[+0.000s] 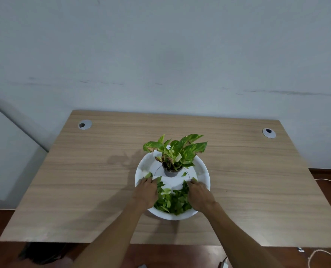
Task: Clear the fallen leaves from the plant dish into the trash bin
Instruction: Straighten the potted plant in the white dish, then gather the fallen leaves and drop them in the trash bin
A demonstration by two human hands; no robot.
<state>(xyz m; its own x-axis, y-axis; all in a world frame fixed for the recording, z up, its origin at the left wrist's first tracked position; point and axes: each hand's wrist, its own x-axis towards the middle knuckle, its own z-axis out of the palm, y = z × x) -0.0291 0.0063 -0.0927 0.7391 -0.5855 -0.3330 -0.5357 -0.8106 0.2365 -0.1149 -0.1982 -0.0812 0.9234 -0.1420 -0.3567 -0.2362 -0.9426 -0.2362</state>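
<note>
A round white plant dish [202, 169] sits mid-table. A small potted plant [173, 153] with green and yellow leaves stands upright in its far half. A heap of loose green fallen leaves [172, 202] fills the near half of the dish. My left hand [146, 190] rests palm down on the left side of the heap, fingers over a few leaves. My right hand [198, 193] lies palm down on the right side, fingertips on a leaf. The heap lies between both hands. Whether either hand grips leaves is hidden. No trash bin is clearly in view.
The wooden table [83, 180] stands against a pale wall, with round cable grommets at the back left [85, 124] and back right [269, 133]. A dark object [38, 253] sits on the floor under the near left edge. White cords [323, 254] lie on the floor at right.
</note>
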